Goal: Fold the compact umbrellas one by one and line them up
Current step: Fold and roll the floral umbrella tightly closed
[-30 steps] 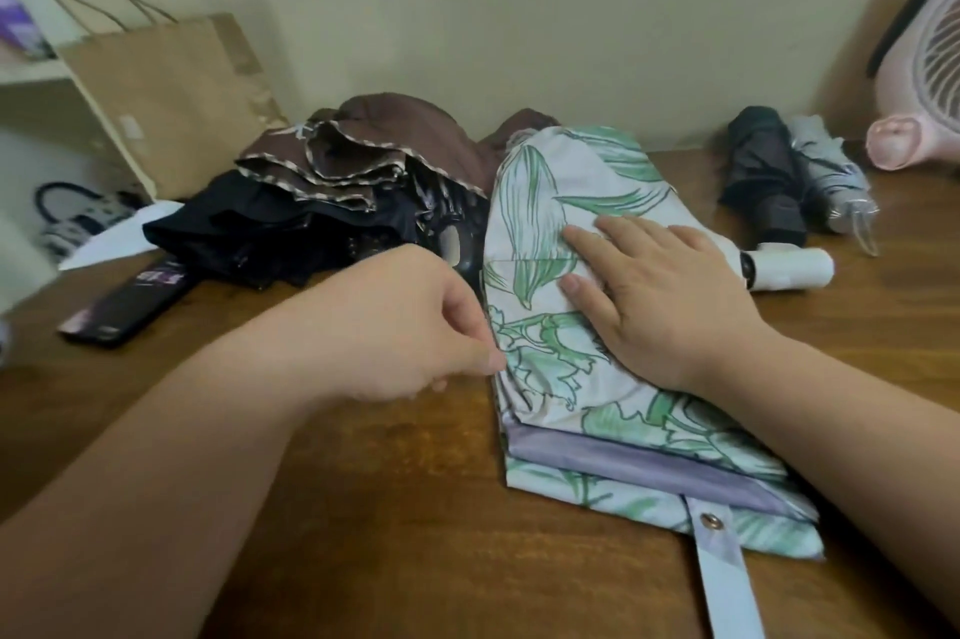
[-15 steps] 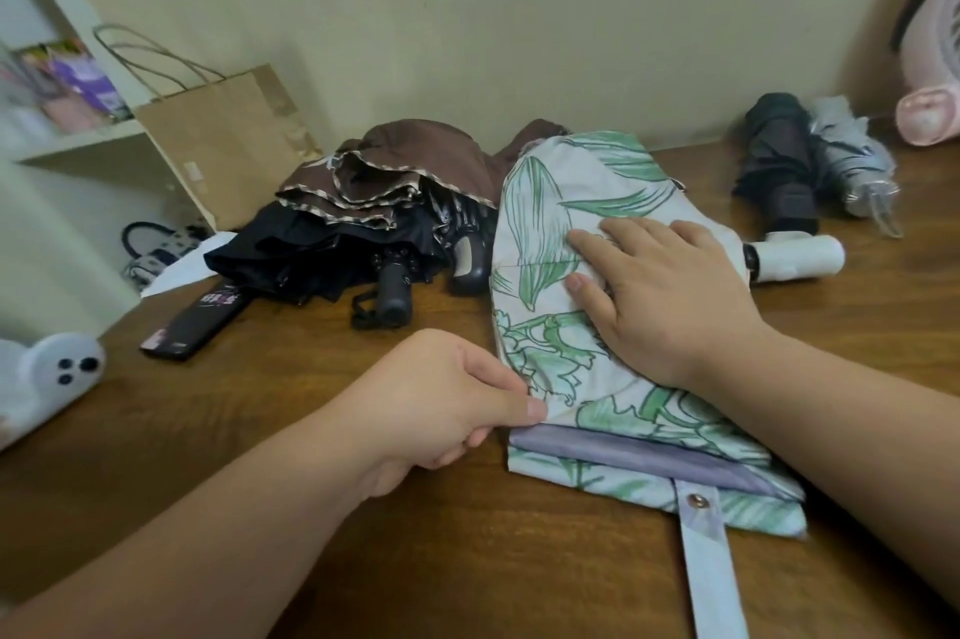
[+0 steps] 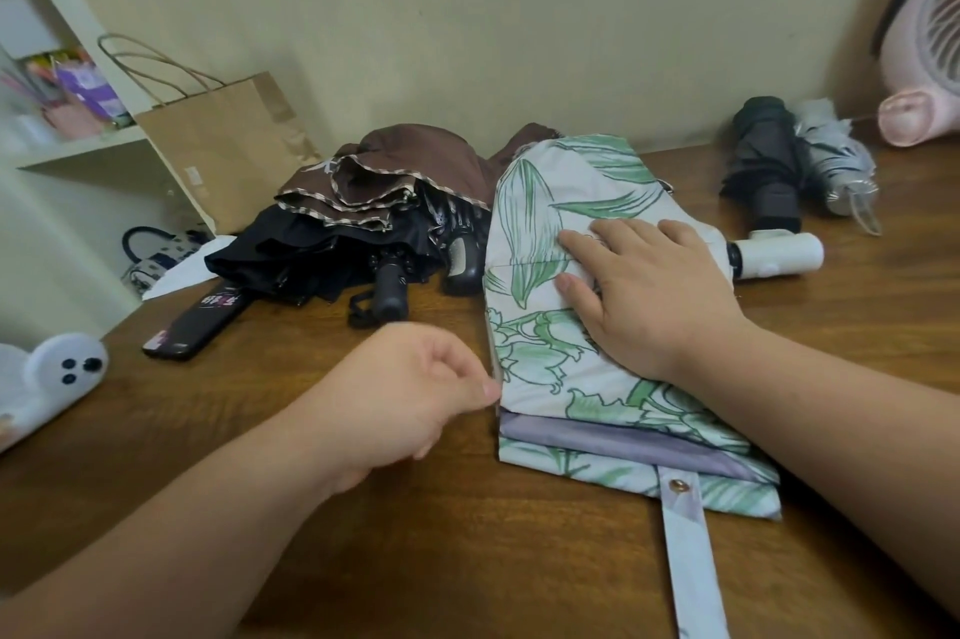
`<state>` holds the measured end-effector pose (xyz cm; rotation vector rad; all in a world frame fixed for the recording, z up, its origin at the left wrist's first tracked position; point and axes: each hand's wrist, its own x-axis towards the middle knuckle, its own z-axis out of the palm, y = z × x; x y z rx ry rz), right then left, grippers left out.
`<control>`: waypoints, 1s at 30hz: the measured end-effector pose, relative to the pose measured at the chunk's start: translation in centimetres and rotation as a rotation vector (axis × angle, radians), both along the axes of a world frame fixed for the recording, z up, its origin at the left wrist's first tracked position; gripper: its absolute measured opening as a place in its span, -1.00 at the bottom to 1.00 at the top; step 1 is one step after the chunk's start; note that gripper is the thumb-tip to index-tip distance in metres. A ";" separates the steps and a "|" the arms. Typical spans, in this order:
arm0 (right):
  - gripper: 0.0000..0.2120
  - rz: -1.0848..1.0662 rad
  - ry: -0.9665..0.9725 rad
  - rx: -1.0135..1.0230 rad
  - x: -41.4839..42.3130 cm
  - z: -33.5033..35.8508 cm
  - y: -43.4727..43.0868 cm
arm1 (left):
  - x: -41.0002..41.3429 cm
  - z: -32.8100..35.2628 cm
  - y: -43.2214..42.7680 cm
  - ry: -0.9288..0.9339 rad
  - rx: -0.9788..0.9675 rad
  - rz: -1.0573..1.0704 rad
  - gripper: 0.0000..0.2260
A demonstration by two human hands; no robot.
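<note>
Right hand point(image 3: 649, 295) flat, fingers straight, pressing leaf-print umbrella point(image 3: 540, 201), left hand point(image 3: 415, 394) curled, pinching its fabric edge

One wide-angle view, worn on the person's head, looks forward and down across the wooden table point(image 3: 467, 560) toward the beige wall point(image 3: 519, 14). The wall fills the upper half of the frame and the tabletop the lower half. The camera sits close: both forearms enter from the bottom corners. The left hand point(image 3: 410, 389) is at lower centre and the right hand point(image 3: 654, 295) at centre right, on the leaf-print umbrella point(image 3: 540, 201) in mid-frame. The lens bends the edges, so the shelf point(image 3: 78, 149) at upper left leans, and the pink fan point(image 3: 930, 40) at upper right is cut by the frame.
</note>
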<state>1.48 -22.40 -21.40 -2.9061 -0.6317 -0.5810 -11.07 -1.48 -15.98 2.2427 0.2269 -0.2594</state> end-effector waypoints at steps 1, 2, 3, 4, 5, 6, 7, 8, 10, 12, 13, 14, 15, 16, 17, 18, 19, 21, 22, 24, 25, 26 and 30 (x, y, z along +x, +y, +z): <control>-0.43 -0.001 0.004 -0.002 0.0 0.0 0.0 | 0.1 0.1 -0.1 -0.147 0.155 0.000 -0.83; -0.42 -0.003 0.009 -0.006 0.0 0.1 0.0 | 0.3 0.2 -0.2 -0.352 0.299 -0.024 -0.81; -0.41 -0.003 0.015 -0.007 0.0 0.1 0.0 | 0.3 0.5 -0.6 -0.546 0.433 -0.107 -0.82; -0.40 -0.001 0.020 -0.005 -0.1 0.1 0.0 | 0.6 0.8 -1.1 -0.653 0.554 -0.251 -0.84; -0.39 0.001 0.025 -0.002 -0.1 0.1 0.0 | 0.9 0.7 -1.7 -0.649 0.650 -0.420 -0.79; -0.38 0.003 0.030 -0.001 -0.2 0.2 0.0 | 1.3 0.4 -2.0 -0.577 0.716 -0.568 -0.71; -0.37 0.007 0.035 -0.001 -0.3 0.3 0.0 | 1.7 -0.1 -2.0 -0.473 0.766 -0.660 -0.66; -0.37 0.014 0.040 -0.005 -0.3 0.3 0.0 | 2.0 -0.5 -1.6 -0.391 0.784 -0.711 -0.64; -0.35 0.030 0.055 -0.013 -0.4 0.4 -0.1 | 2.1 -0.7 -0.1 -0.356 0.728 -0.754 -0.64; -0.33 0.040 0.069 -0.007 -0.4 0.5 -0.1 | 1.7 -0.5 1.6 -0.399 0.677 -0.753 -0.61; -0.33 0.041 0.078 -0.005 -0.4 0.4 0.0 | 1.5 -0.3 2.3 -0.452 0.674 -0.758 -0.56; -0.32 0.043 0.082 -0.004 -0.3 0.4 0.0 | 1.4 -0.3 2.8 -0.540 0.695 -0.765 -0.52; -0.32 0.043 0.082 -0.002 -0.4 0.4 0.0 | 1.3 -0.3 3.0 -0.662 0.715 -0.762 -0.51; -0.32 0.043 0.080 0.002 -0.4 0.4 0.0 | 1.3 -0.2 2.5 -0.794 0.702 -0.739 -0.54; -0.31 0.042 0.080 0.004 -0.4 0.4 0.0 | 1.4 -0.1 2.0 -0.909 0.644 -0.714 -0.58; -0.31 0.040 0.079 0.005 -0.4 0.5 0.0 | 1.6 0.1 1.3 -0.970 0.577 -0.676 -0.62; -0.31 0.039 0.077 0.005 -0.5 0.5 0.0 | 2.1 0.3 0.6 -0.980 0.526 -0.631 -0.68; -0.31 0.043 0.080 0.007 -0.7 0.5 0.1 | 2.9 0.2 -1.0 -0.889 0.533 -0.595 -0.82; -0.31 0.047 0.086 0.011 -0.8 0.5 0.1 | 3.2 -0.2 -1.7 -0.804 0.559 -0.598 -0.61; -0.30 0.054 0.081 0.019 -1.0 0.4 0.2 | 3.8 -1.5 -2.1 -0.621 0.621 -0.667 -0.21; -0.29 0.054 0.075 0.023 -1.1 0.4 0.2 | 4.2 -1.9 -1.9 -0.538 0.667 -0.688 -0.12; -0.27 0.053 0.073 0.031 -1.0 0.3 0.1 | 4.7 -2.0 -1.6 -0.443 0.705 -0.692 -0.07; -0.23 0.058 0.066 0.057 -0.7 0.2 -0.1 | 7.0 0.8 0.9 -0.133 0.775 -0.698 0.04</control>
